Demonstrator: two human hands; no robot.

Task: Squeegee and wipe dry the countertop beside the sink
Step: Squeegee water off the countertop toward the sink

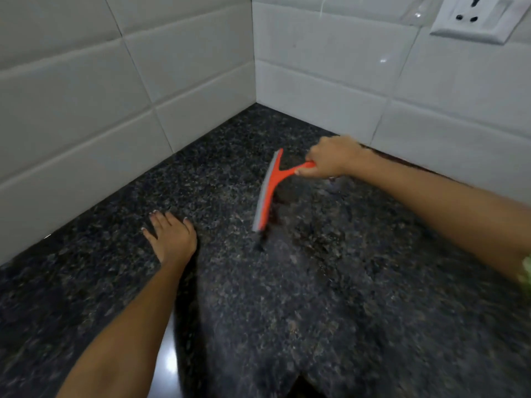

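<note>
While the right hand [330,159] wraps its fingers around the orange handle, the squeegee [268,191] sits at centre frame, its grey blade edge angled down toward the dark speckled countertop [344,297]; whether the full edge touches cannot be told through the motion blur. Left hand [172,237], lower left of centre, lies flat on the stone with fingers straight and spread, holding nothing. White tiled walls [86,110] meet in a corner at upper centre; a wall socket [477,18] shows at upper right. Judgement: the squeegee looks light, a rigid plastic frame carrying a soft, flexible blade strip, so the handle is the right hold. The polished stone is probably slick when wet, so even downward pressure matters. No sink or cloth is visible.
</note>
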